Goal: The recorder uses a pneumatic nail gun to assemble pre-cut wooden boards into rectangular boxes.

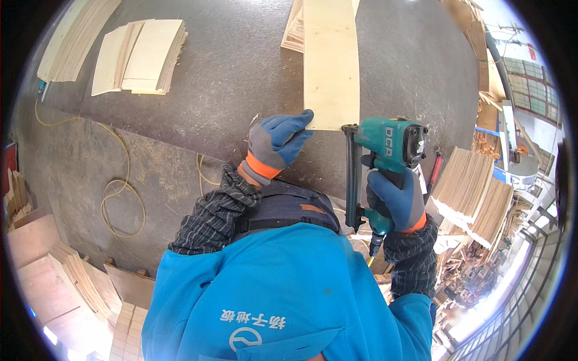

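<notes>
My left hand (279, 141), in a blue and grey glove with an orange cuff, grips the near left corner of a long pale plywood strip (332, 66). The strip runs away from me across the dark tabletop. My right hand (395, 198), gloved the same way, is closed round the handle of a green and black air nail gun (388, 144). The gun's nose is beside the strip's near right corner; whether they touch I cannot tell. Under the far part of the strip, more wooden pieces (293, 29) show at its left.
Stacks of thin wooden panels (150, 57) lie at the table's far left. A yellow air hose (144, 213) coils on the floor to my left. At my right stand bundled wooden slats (463, 180), with offcuts behind. Large boards (51, 289) lean at the lower left.
</notes>
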`<action>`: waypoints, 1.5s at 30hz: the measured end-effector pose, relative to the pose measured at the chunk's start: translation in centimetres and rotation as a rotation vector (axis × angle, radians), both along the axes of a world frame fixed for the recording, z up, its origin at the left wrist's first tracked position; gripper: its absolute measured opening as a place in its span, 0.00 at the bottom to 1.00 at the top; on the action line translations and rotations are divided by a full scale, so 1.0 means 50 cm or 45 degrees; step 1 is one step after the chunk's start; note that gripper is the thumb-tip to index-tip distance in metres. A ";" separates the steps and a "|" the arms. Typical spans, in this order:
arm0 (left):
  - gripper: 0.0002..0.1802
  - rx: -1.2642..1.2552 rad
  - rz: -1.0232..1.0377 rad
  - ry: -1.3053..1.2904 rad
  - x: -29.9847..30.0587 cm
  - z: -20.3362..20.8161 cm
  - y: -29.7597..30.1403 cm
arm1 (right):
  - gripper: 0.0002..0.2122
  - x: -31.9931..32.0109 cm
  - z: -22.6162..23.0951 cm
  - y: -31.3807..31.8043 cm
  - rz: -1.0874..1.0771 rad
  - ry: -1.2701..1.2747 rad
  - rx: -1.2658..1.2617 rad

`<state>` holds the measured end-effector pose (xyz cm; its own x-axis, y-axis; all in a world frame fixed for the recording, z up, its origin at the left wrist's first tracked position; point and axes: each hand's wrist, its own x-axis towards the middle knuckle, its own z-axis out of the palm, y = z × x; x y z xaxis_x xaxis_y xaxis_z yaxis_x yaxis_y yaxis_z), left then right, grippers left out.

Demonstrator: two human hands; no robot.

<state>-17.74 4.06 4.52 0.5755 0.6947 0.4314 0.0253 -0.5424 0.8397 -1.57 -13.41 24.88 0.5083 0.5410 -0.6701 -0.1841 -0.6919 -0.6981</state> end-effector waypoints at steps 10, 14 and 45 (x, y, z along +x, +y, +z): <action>0.18 -0.009 0.003 0.036 0.000 0.007 -0.003 | 0.19 0.008 -0.006 -0.007 0.027 -0.007 -0.001; 0.18 -0.001 0.004 0.021 0.002 0.008 -0.003 | 0.19 0.007 0.009 -0.002 0.009 0.010 -0.038; 0.24 -1.103 -0.422 0.153 0.074 0.109 0.015 | 0.35 0.220 -0.487 -0.473 0.090 -1.204 -0.554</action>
